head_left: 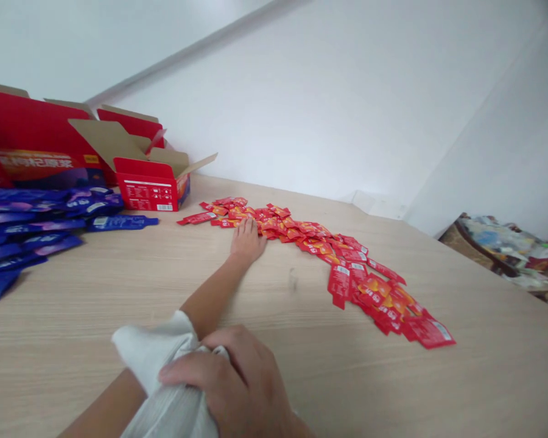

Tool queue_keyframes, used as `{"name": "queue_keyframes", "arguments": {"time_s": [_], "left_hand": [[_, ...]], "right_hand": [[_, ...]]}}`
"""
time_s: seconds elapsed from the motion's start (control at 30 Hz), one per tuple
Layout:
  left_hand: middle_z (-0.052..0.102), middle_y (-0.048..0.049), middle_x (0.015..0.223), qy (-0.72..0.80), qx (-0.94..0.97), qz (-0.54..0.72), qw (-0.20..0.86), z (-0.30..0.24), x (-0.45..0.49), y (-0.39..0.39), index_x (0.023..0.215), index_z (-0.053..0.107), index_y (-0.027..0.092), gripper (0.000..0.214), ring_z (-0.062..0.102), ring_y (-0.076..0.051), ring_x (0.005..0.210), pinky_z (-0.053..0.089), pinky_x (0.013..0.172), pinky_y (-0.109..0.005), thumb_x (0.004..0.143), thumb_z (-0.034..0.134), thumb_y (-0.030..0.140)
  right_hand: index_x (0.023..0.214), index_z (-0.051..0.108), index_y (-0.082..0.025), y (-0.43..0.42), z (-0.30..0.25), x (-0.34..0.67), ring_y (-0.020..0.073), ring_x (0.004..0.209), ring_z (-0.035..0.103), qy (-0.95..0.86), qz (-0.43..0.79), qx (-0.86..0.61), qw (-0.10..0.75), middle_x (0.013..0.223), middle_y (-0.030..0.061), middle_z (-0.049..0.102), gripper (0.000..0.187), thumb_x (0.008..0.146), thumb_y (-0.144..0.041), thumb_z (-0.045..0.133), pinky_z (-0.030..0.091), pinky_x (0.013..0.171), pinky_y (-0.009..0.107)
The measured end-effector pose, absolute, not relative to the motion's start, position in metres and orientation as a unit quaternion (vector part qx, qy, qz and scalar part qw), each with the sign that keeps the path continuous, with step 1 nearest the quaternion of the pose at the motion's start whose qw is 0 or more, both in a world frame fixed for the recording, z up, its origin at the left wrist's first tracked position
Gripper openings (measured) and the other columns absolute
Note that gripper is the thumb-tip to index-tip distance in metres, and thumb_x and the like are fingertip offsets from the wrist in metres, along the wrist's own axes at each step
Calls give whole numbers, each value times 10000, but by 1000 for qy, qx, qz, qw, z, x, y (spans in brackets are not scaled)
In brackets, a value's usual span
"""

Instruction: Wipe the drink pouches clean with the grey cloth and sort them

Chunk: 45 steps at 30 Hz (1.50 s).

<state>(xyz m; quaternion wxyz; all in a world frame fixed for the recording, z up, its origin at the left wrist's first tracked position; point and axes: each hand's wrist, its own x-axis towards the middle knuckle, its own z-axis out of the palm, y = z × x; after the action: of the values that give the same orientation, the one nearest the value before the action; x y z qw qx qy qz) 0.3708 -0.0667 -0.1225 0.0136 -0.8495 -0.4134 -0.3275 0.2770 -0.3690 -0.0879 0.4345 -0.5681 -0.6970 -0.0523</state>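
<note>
Your head-worn camera looks forward and down, close above your left hand (246, 240) and right hand (223, 383), across the wood-grain table (95, 316) toward the white wall (301, 103).

Red foil sachets (317, 246) lie spread in a curving trail

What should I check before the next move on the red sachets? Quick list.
1. Left hand on red sachets: ok, fingertips on the pile's edge, palm down.
2. Right hand free: not ok, clutching the white sleeve at the left forearm.
3. Purple sachets apart from the red ones: ok.
4. Small red carton open: ok, flaps up.
5. Sachet seals intact: cannot tell, too small to see.
</note>
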Motion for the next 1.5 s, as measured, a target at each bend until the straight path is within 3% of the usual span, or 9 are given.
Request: {"name": "queue_keyframes", "arguments": {"time_s": [0.4, 0.7, 0.83, 0.97, 1.07, 1.2, 1.3, 1.43, 1.5], "left_hand": [[626, -109, 1350, -448, -835, -309, -82, -124, 364, -35, 1311, 620, 181, 400, 641, -268, 1187, 559, 1003, -508, 994, 670, 419], [659, -92, 1269, -429, -789, -350, -267, -107, 284, -74, 1249, 644, 179, 356, 665, -238, 1109, 578, 955, -467, 1005, 651, 437], [683, -28, 993, -435, -739, -322, -403, -105, 201, -129, 1087, 668, 151, 394, 673, -178, 845, 588, 764, -351, 1012, 607, 533], [514, 54, 643, -422, -682, -268, -534, -105, 129, -206, 1049, 647, 167, 565, 484, -103, 525, 394, 486, -226, 1030, 418, 683], [596, 33, 712, -409, -659, -214, -594, -105, 94, -253, 1248, 605, 171, 606, 532, -109, 567, 401, 494, -214, 971, 516, 702], [657, 25, 785, -385, -652, -142, -638, -102, 69, -280, 1564, 319, 225, 893, 615, -152, 560, 466, 466, -242, 900, 587, 759], [701, 9, 861, -342, -767, -69, -538, -93, 55, -285, 1544, 404, 309, 664, 659, -157, 589, 527, 501, -254, 992, 520, 660], [730, -25, 1040, -200, -957, -186, -99, -87, 46, -300, 1388, 603, 283, 396, 710, -153, 833, 577, 754, -234, 1044, 534, 466], [725, -23, 1018, -127, -957, -260, 27, -94, 47, -315, 1303, 662, 252, 360, 679, -154, 872, 543, 816, -239, 1077, 474, 461]], "right_hand": [[1259, 607, -313, -356, -71, 301, 218, 941, 691, -721, -10, -485, 496, 1044, 31, 675, 461, 806, -235, 576, 578, 788, 328], [1274, 603, -255, -351, -66, 327, 221, 1015, 636, -715, 17, -479, 509, 1108, 56, 623, 608, 691, -115, 505, 539, 875, 342], [1263, 598, -235, -348, -66, 338, 230, 1010, 625, -696, 1, -474, 540, 1108, 61, 615, 588, 701, -92, 495, 526, 877, 354], [1246, 600, -234, -344, -69, 346, 239, 1034, 633, -678, -10, -487, 551, 1113, 63, 622, 560, 721, -65, 502, 525, 899, 361], [1228, 607, -239, -341, -73, 349, 244, 1066, 639, -667, -11, -500, 553, 1119, 65, 635, 534, 741, -47, 503, 524, 925, 367], [1203, 606, -236, -339, -79, 350, 244, 1075, 642, -663, -10, -511, 547, 1129, 70, 653, 480, 779, -38, 503, 523, 945, 379], [1197, 604, -233, -338, -79, 351, 245, 1070, 643, -662, -3, -524, 535, 1121, 71, 654, 445, 803, -46, 510, 523, 944, 383], [1191, 609, -221, -337, -79, 354, 249, 1070, 638, -663, -4, -541, 517, 1114, 75, 661, 407, 824, -64, 525, 521, 942, 386], [1194, 611, -211, -336, -79, 357, 248, 1067, 636, -664, -1, -553, 503, 1116, 79, 664, 386, 840, -78, 533, 521, 939, 383]]}}
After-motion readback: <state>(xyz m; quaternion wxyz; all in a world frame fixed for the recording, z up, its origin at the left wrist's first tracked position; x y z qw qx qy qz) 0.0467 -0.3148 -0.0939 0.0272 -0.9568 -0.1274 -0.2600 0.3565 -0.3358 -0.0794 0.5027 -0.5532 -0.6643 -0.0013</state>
